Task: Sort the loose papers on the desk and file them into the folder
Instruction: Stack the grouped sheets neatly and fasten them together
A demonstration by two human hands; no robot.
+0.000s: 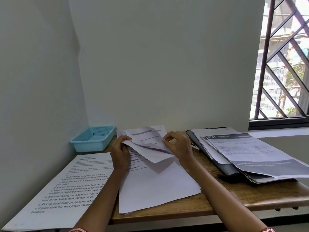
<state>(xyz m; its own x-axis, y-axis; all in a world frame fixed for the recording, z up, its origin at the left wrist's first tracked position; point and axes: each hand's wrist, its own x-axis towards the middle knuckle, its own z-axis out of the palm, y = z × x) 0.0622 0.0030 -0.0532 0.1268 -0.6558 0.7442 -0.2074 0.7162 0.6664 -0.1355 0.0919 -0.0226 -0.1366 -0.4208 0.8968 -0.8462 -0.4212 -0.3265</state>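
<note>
Wooden desk [192, 210] against a pale wall; big printed sheet [66, 190] lying far left; paper stack [157, 183] in the middle; dark folder [222, 164] on the right under more papers [260, 154]; blue basket [93, 138] back left; curled sheet [150, 144] lifted above the stack, pinched by left hand [120, 151] and right hand [178, 146], fingers clamped on its edges.

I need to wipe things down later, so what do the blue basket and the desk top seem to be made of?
The blue basket looks like moulded plastic: uniform light-blue colour and perforated mesh walls. The desk top shows brown wood grain with a matte finish; whether solid wood or laminate cannot be told from here.
</note>
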